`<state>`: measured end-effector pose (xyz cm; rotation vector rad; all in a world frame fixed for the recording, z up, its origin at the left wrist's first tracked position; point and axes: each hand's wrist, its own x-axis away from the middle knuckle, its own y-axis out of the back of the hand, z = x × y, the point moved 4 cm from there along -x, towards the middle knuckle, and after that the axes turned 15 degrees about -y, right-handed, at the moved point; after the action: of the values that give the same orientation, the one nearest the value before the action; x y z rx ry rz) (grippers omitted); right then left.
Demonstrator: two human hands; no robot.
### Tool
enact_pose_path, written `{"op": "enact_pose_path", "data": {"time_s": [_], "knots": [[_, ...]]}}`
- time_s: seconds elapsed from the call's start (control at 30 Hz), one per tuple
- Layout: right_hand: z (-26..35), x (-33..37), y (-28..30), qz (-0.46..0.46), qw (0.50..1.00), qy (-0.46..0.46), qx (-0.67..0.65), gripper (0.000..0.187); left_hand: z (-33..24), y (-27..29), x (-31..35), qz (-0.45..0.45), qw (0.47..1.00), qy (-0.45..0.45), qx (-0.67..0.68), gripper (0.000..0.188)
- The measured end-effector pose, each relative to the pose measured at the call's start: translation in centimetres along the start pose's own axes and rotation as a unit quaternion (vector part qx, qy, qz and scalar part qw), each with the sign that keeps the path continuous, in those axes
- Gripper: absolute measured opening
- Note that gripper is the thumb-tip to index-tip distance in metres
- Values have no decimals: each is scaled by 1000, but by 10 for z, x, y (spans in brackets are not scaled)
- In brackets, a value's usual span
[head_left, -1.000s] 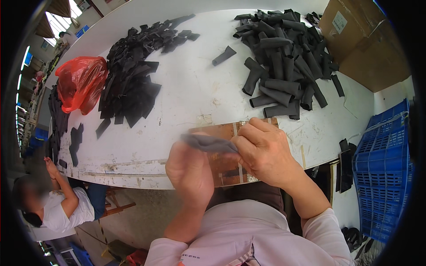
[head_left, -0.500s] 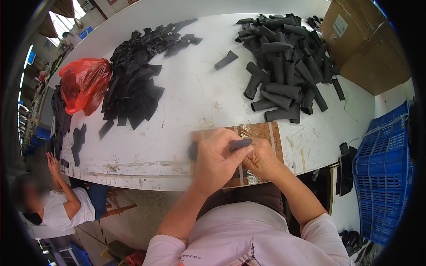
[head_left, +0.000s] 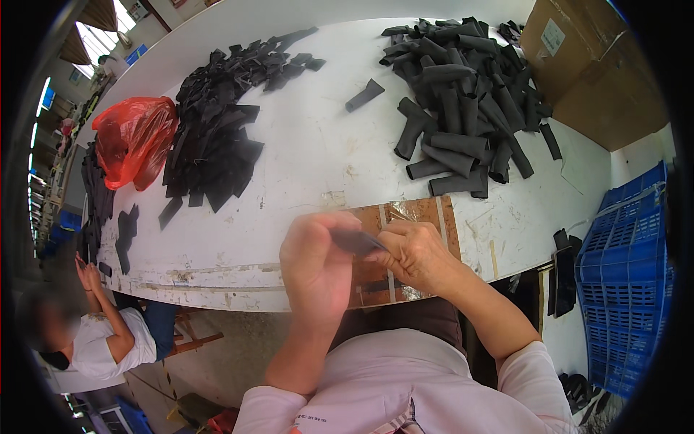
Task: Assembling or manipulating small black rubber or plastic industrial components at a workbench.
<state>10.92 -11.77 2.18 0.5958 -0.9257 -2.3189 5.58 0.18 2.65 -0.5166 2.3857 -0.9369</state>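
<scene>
Above the front edge of the table, a small dark grey fabric piece [head_left: 356,242] stretches between my two hands. My right hand [head_left: 421,253] pinches its right end, with the fingers curled and pressed together. My left hand [head_left: 316,257] is curled about the other end; it is smeared by motion and its fingertips are partly hidden. Beneath the hands lies a brown board [head_left: 372,288] with strips of clear tape. Beyond the right hand rises a pile of dark grey fabric tubes [head_left: 455,108], and one single tube [head_left: 365,95] lies apart to its left.
Flat dark fabric pieces [head_left: 217,152] are heaped at the left beside a red plastic bag [head_left: 137,141]. A cardboard box [head_left: 593,72] stands at the far right, with blue plastic crates [head_left: 622,282] nearer. Another person [head_left: 119,333] sits at the table's left end.
My left hand has moved left and turned more upright, away from my right hand. More of the fabric piece now shows between them. The right hand has stayed nearly in place.
</scene>
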Motion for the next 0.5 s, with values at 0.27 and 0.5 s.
{"op": "enact_pose_path", "data": {"time_s": [0.27,0.5], "knots": [[5,5,8,-25,999,21,-10,26,-8,-2,2,-11,999,-30,-27,17],[3,-6,14,23,998,13,-50,27,-3,18,1,15,986,-17,-162,17]]}}
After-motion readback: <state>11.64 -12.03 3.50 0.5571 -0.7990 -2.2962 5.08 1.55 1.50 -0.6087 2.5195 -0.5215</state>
